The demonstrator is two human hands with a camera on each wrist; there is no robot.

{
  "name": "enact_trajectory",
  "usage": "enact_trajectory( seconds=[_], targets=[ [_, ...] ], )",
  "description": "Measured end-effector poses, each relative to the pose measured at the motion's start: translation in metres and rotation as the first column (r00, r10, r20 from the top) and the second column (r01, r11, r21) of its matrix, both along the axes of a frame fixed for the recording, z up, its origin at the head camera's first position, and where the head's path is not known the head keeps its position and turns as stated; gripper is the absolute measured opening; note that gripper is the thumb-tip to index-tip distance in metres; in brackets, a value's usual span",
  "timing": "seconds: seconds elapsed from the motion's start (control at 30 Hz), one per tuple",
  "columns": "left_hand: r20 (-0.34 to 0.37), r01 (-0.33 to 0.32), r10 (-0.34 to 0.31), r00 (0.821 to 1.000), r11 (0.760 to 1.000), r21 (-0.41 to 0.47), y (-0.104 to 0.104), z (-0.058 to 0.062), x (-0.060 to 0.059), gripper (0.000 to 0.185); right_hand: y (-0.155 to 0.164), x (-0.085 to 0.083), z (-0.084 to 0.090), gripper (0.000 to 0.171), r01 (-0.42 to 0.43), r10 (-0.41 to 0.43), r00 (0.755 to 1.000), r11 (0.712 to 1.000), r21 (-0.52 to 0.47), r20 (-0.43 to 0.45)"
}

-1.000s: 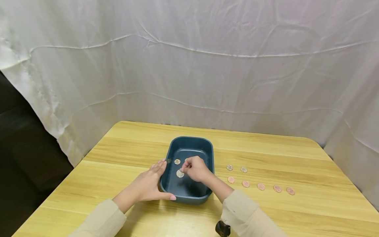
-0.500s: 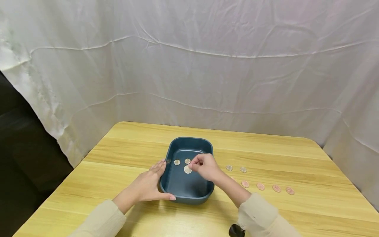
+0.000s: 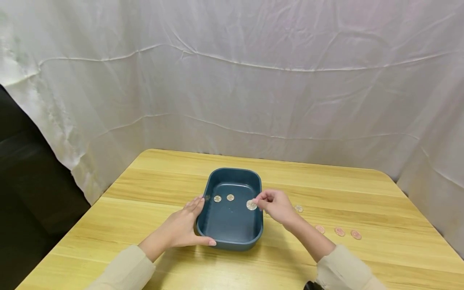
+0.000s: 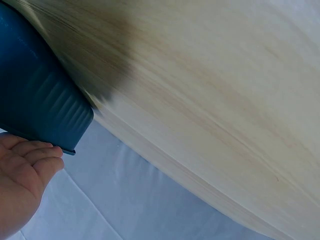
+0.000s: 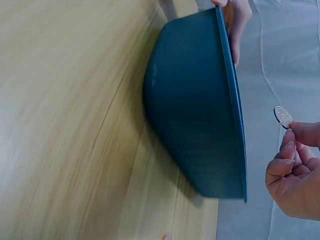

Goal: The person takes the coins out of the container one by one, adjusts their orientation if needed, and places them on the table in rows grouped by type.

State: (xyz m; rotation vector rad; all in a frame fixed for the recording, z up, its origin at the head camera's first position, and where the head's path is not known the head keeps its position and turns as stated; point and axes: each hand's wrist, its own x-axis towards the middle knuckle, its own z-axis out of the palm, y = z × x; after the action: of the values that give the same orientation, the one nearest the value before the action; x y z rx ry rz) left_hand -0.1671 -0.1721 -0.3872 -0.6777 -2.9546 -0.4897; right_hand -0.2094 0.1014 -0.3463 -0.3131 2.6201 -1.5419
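My left hand (image 3: 185,223) rests on the left side of a dark blue rectangular tub (image 3: 237,245), fingers along the rim and thumb spread at the near left corner. In the left wrist view, the left fingertips (image 4: 42,150) touch the tub's rim. My right hand (image 3: 279,207) pinches a large silvery coin (image 3: 251,205) by its edge between thumb and fingers, above the tub's right rim. The right wrist view shows this coin (image 5: 283,116) raised apart from the tub. Two smaller pale coins, one coin (image 3: 217,199) and another coin (image 3: 230,197), lie inside the tub.
On the table (image 3: 174,169), right of the tub, lie a silvery coin (image 3: 299,208) and copper-coloured coins (image 3: 339,231) in a row. My right hand and forearm cover part of this area. A pale curtain (image 3: 253,100) hangs behind the table.
My right hand has carried the large coin from inside the tub rightward to its right rim, uncovering a small coin and now covering some table coins. The left hand and tub have stayed put.
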Motion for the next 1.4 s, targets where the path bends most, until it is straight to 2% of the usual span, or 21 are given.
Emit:
enact_trajectory(
  seconds=[0.4, 0.9, 1.23, 1.4],
  targets=[
    [0.023, -0.014, 0.014, 1.000, 1.000, 0.009, 0.000, 0.001, 0.002, 0.117, 0.053, -0.002, -0.007, 0.018, 0.056, -0.054, 0.997, 0.998, -0.031, 0.058],
    [0.027, -0.013, 0.013, 1.000, 1.000, 0.006, 0.000, 0.002, 0.001, 0.117, 0.118, -0.012, -0.025, 0.021, 0.138, -0.141, 0.987, 0.990, 0.042, 0.083],
    [0.029, -0.020, 0.020, 0.999, 1.000, 0.002, 0.000, 0.003, 0.001, 0.117, 0.152, -0.028, -0.044, 0.024, 0.228, -0.237, 0.963, 0.970, 0.082, 0.126],
    [0.026, -0.020, 0.020, 0.999, 1.000, -0.003, 0.000, 0.002, 0.001, 0.117, 0.162, -0.034, -0.056, 0.032, 0.275, -0.294, 0.946, 0.950, 0.147, 0.135]
  ],
)
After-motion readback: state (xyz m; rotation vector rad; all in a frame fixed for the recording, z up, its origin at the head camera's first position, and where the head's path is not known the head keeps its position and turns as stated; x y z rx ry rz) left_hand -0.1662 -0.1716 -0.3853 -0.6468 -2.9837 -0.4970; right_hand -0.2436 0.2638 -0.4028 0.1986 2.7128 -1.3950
